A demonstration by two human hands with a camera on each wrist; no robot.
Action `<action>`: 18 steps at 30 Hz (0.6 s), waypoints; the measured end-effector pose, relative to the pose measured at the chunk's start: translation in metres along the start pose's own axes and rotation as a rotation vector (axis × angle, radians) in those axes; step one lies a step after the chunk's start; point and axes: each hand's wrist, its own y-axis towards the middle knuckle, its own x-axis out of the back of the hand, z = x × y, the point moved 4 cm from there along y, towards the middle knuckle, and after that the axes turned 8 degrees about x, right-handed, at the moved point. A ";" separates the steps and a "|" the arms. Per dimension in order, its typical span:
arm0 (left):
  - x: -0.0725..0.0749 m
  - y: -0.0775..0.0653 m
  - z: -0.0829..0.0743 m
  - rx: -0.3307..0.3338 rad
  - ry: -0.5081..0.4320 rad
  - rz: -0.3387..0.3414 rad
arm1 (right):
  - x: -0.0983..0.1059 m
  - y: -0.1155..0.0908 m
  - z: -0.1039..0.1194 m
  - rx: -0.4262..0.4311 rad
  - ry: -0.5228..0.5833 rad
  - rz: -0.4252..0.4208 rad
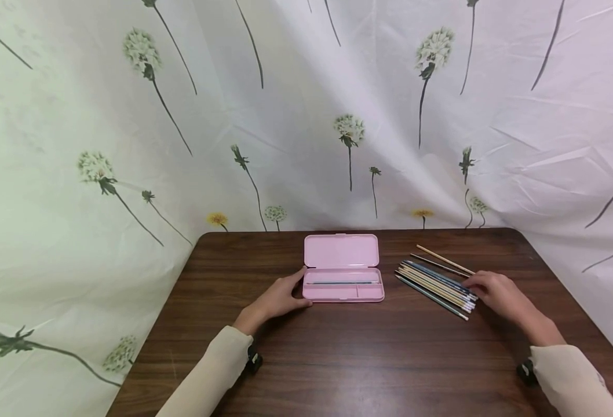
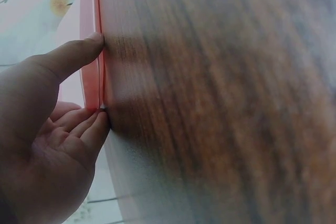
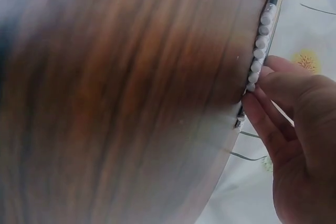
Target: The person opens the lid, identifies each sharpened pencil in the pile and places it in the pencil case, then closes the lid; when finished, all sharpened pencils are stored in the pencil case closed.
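A person's two hands are working at a dark wooden table [image 1: 338,359]. The left hand [image 1: 280,296] is holding the left end of an open pink pencil box [image 1: 329,293], thumb at the front corner, fingers bent at the back. The box is lying with its long side running left to right, and one pencil [image 1: 338,282] is resting lengthwise in its back compartment.

To the right of the box, a little apart, a bundle of pencils [image 1: 435,285] is lying at a slant: the eraser ends are pointing right and toward the person, the other ends back toward the box. The right hand [image 1: 500,293] is the nearer one; its bent fingers are pinching at the eraser ends on the bundle's far side. How many pencils it is gripping cannot be told.
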 end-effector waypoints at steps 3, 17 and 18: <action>0.000 0.000 0.000 -0.003 -0.003 -0.001 | 0.000 0.000 -0.001 -0.022 -0.013 0.015; 0.000 0.001 0.000 0.004 0.007 0.001 | 0.000 0.001 -0.004 -0.035 -0.017 0.041; 0.000 0.001 0.001 0.005 0.008 0.003 | 0.000 0.001 -0.004 -0.029 -0.020 0.032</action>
